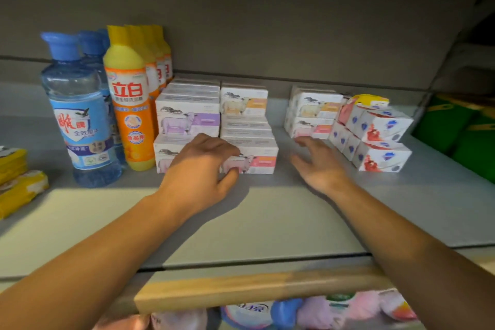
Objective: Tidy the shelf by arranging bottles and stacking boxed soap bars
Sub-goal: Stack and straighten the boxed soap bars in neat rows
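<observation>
White boxed soap bars with a sheep picture stand in stacks at mid-shelf: a purple-labelled stack and a pink and orange one. My left hand rests against the front of the lowest boxes, thumb under a pink-labelled box, fingers curled over its top left. My right hand hovers open, fingers spread, in the gap before a second sheep-box stack. A stack of white boxes with red and blue print stands skewed to the right. Clear blue bottles and orange-yellow bottles stand in rows at the left.
Yellow wrapped packs lie at the shelf's left edge. Green packages fill the far right. A wooden rail runs along the front, with pastel pouches on the level below. The grey shelf board is bare in front of the boxes.
</observation>
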Demonstrator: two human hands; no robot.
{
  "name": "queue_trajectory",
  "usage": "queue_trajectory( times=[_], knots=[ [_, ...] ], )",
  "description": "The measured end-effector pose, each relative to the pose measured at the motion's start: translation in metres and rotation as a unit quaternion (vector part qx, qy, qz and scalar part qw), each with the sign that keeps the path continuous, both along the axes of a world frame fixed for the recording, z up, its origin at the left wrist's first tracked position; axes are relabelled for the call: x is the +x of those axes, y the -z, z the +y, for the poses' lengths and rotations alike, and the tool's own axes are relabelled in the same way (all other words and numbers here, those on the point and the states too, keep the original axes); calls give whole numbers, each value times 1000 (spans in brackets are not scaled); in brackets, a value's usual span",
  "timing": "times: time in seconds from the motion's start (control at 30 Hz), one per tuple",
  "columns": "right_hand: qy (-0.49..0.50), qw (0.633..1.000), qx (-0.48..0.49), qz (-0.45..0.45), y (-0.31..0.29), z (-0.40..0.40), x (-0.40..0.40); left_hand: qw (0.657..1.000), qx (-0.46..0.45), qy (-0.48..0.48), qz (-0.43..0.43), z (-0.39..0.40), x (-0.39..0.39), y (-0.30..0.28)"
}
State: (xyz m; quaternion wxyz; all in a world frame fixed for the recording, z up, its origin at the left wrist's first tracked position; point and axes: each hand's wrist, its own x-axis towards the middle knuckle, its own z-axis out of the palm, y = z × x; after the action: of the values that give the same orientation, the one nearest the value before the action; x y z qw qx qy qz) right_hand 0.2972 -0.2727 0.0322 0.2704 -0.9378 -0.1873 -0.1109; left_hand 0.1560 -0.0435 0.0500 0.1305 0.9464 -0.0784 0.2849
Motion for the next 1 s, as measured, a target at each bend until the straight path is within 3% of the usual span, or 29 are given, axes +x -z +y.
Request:
queue_trajectory(
  times=[0.17, 0.23, 0.4, 0.63, 0.8, 0.9, 1.0],
  knots=[
    [14, 996, 82, 24, 15, -15, -1, 989, -29, 97, 108, -41, 14, 3],
    [15, 993, 114, 24, 16, -16, 1, 982, 4, 114, 148, -57, 27, 9],
    [35, 986, 163, 11, 12, -23, 12, 980, 19, 130, 151, -67, 44, 27],
    [42, 993, 70, -84, -27, -19, 62, 980, -2, 151, 133, -64, 48, 31],
    [78, 976, -38, -200, -47, -10, 108, 979, -16, 158, 130, -60, 53, 35],
    [92, 965, -159, -185, -57, -9, 131, 978, -14, 165, 127, -59, 56, 37],
    [92, 958, -206, -179, -57, -8, 141, 978, -17, 171, 122, -58, 58, 38]
  ],
)
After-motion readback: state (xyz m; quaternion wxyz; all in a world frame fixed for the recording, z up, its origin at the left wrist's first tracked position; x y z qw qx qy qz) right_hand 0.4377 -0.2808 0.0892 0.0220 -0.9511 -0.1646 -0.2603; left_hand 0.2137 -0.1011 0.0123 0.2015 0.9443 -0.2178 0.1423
